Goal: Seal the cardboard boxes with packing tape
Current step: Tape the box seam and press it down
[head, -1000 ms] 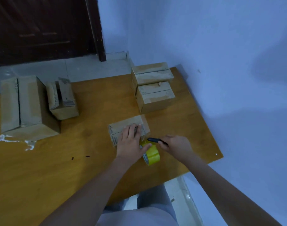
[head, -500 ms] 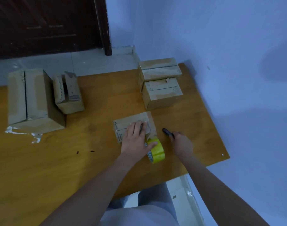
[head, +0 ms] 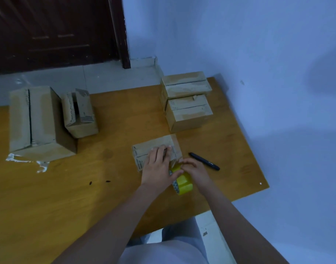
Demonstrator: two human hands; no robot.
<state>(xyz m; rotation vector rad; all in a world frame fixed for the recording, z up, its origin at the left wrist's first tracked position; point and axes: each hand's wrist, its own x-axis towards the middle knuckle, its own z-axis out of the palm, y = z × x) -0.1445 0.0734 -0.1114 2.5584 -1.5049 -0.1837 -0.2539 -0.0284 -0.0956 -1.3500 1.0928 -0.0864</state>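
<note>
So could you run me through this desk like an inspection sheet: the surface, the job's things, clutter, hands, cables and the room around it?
Surface: wooden table, with white residue near the left edge.
Job's things: small cardboard box under the left hand; yellow tape roll between the hands; two closed boxes at the far right; large box and open-flapped small box at the left.
Clutter: black pen lying free on the table; two dark specks.
Hands: left hand presses the small cardboard box; right hand touches the tape roll, grip unclear.
Cables: nothing seen.
Surroundings: blue wall, dark door, tiled floor.
</note>
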